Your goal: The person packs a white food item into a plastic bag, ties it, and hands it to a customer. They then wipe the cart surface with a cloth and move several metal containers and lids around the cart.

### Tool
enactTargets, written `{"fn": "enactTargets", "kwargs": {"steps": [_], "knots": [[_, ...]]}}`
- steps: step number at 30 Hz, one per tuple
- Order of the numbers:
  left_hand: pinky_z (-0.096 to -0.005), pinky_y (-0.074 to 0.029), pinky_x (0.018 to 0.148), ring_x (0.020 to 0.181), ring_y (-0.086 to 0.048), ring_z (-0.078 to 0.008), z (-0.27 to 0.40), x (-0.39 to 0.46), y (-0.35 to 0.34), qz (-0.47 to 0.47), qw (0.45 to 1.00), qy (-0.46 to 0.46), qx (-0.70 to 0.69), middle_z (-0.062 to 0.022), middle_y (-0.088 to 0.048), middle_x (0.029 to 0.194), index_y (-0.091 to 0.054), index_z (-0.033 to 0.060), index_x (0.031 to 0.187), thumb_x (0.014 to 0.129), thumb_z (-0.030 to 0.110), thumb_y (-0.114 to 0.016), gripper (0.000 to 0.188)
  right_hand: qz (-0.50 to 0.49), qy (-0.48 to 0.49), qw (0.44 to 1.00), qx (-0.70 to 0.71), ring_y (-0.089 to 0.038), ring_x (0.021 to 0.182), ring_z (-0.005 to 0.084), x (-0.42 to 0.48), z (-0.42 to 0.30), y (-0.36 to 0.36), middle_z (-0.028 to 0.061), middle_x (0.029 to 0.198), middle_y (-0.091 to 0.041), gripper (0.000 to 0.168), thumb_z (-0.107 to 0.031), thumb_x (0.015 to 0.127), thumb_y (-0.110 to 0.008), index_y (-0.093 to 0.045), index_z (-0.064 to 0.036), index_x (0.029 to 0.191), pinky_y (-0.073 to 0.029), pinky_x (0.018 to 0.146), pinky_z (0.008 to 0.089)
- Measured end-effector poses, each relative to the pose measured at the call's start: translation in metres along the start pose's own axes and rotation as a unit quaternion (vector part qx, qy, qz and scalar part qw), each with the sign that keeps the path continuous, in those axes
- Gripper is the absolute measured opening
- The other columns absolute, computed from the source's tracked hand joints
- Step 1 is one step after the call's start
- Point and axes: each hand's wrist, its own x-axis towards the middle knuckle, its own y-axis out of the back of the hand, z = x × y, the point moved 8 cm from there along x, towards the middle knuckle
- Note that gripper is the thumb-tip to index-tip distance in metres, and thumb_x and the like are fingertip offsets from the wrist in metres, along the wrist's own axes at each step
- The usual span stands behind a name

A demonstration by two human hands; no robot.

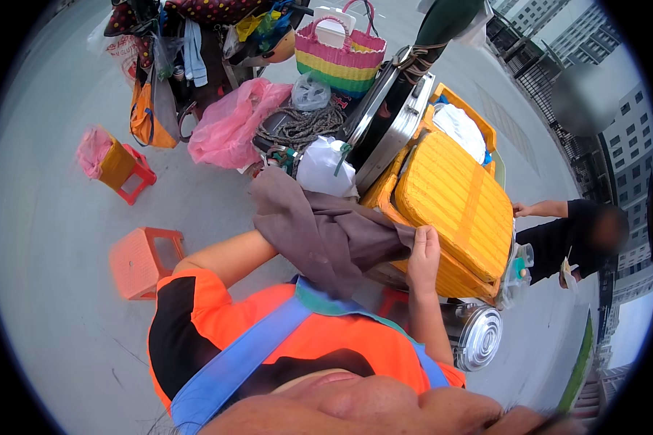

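My right hand (424,255) pinches one edge of a dark brown cloth (332,234) between thumb and fingers, beside a yellow taped box (457,201). The cloth drapes over the end of my left forearm (228,255) and hides my left hand, so its grip cannot be told. Just beyond the cloth lie a white plastic bag (326,166) tied with green, a coiled grey rope (313,128) and a pink plastic bag (239,125). A striped woven basket (340,60) stands farther ahead.
A red stool (147,263) and a smaller one (139,176) bearing a yellow container stand at the left. A metal-lidded container (479,337) is at the lower right. Another person (555,239) is beyond the yellow box, one hand near its edge. A bound dark green umbrella (441,27) rises ahead.
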Motion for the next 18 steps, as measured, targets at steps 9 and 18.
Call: {"fn": "enactTargets", "kwargs": {"steps": [9, 18], "knots": [[-0.0425, -0.044, 0.099, 0.112, -0.057, -0.0282, -0.066, -0.106, 0.035, -0.132, 0.966, -0.036, -0.219, -0.0143, -0.049, 0.135, -0.023, 0.0142, 0.150, 0.092, 0.033, -0.055, 0.068, -0.096, -0.192, 0.925, 0.313, -0.061, 0.089, 0.0233, 0.014, 0.044, 0.013, 0.0111, 0.105, -0.059, 0.025, -0.022, 0.095, -0.054, -0.051, -0.002, 0.110, -0.052, 0.081, 0.0380], [-0.0238, -0.048, 0.081, 0.093, -0.054, -0.0080, -0.050, -0.101, 0.037, 0.219, 0.929, -0.008, 0.299, -0.0034, -0.056, 0.109, -0.022, 0.0126, 0.149, 0.091, 0.010, -0.060, 0.070, -0.163, 0.021, 0.969, -0.185, -0.059, 0.075, 0.0244, 0.003, 0.015, 0.000, 0.0151, 0.080, -0.060, 0.013, -0.008, 0.086, -0.062, -0.055, 0.002, 0.090, -0.047, 0.072, 0.0356]]}}
